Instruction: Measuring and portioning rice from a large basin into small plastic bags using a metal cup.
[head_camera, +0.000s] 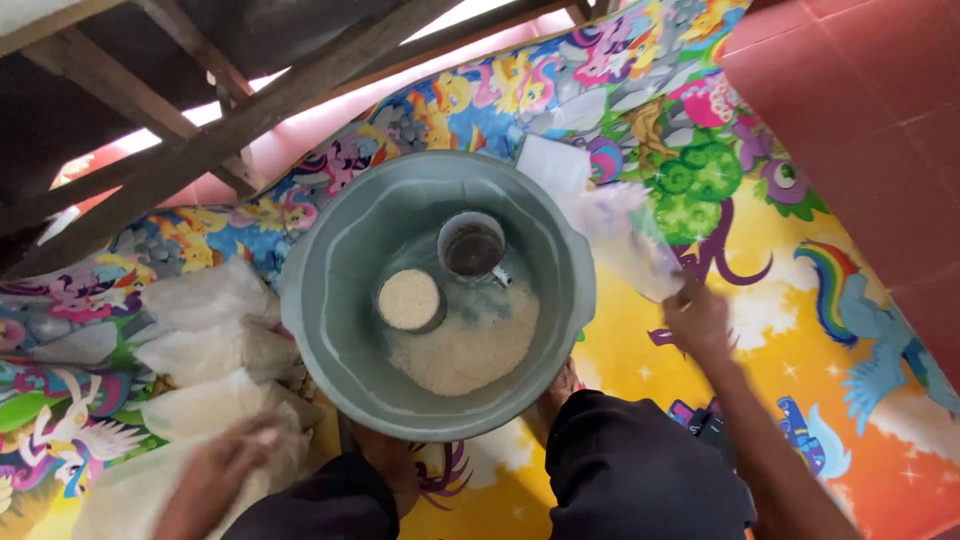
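Right hand grasps an empty clear plastic bag by its lower edge, just right of the grey basin. Left hand, blurred, rests on filled rice bags; its grip cannot be told. Between the hands, the basin holds loose rice, a rice-filled cup and a metal mug.

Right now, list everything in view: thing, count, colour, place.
basin: one, grey-green, centre, on the mat
rice: one white heap, basin bottom
full cup: one, heaped with rice, inside basin
empty cup: one, metal, inside basin
filled bags: several, translucent white, left of basin
empty plastic bag: one, clear, held right of basin
mat: one, colourful cartoon print, underneath
wooden frame: brown, top left
left hand: on a filled bag
right hand: fingers gripping the empty bag
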